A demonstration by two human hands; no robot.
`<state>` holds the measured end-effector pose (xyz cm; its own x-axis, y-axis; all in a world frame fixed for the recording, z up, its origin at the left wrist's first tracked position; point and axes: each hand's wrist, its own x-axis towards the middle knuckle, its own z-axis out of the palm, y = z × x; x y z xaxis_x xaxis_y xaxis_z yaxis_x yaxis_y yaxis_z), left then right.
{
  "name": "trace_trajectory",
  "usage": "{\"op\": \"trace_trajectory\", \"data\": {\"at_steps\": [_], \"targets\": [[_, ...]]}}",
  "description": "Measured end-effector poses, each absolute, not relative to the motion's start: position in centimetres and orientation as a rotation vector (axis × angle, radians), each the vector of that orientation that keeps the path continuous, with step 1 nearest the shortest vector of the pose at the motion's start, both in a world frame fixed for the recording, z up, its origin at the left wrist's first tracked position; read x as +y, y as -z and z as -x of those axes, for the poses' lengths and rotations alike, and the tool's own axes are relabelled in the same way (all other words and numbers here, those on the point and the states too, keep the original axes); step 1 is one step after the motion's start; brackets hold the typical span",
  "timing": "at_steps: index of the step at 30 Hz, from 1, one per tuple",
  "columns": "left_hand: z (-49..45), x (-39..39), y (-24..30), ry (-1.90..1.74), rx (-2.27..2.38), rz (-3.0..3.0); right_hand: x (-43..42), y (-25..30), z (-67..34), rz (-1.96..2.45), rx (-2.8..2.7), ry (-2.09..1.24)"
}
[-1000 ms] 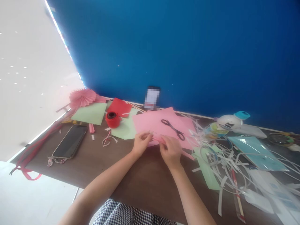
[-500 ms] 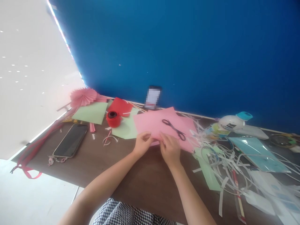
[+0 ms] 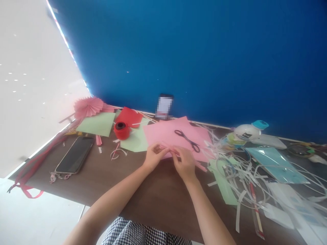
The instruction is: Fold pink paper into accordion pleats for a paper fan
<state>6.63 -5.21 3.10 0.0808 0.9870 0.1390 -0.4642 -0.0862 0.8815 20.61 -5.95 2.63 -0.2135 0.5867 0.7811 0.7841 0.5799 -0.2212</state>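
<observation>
Pink paper [image 3: 170,148] is pinched by closed fingertips of left hand [image 3: 153,158] and right hand [image 3: 185,164]; the label [image 3: 246,135] on the white container [image 3: 241,130] is blurred.

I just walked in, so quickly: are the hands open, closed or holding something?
Left hand: closed, pinching what looks like folded pink paper.
Right hand: closed, apparently pinching the same paper.

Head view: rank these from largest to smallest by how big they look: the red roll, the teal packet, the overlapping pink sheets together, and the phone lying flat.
1. Pink sheets, partly covered by scissors
2. Teal packet
3. Phone
4. Red roll
</observation>
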Motion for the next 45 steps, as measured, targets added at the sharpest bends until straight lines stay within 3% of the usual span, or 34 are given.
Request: {"op": "trace_trajectory", "data": {"at_steps": [14, 29, 45], "targets": [[-6.5, -5.0, -2.7, -1.409, 0.765, -1.001, -6.3, -3.6, -19.9, 1.299, -1.842, -0.167], [-6.4, -4.5, -2.3, -1.289, 0.736, -0.791, -6.1, -4.0, -21.3, 1.221, -1.872, -0.480], [-6.2, -4.6, -2.6, -1.152, 0.864, -0.838, -6.8, -6.4, -21.5, 1.275, -1.342, -1.655]]}}
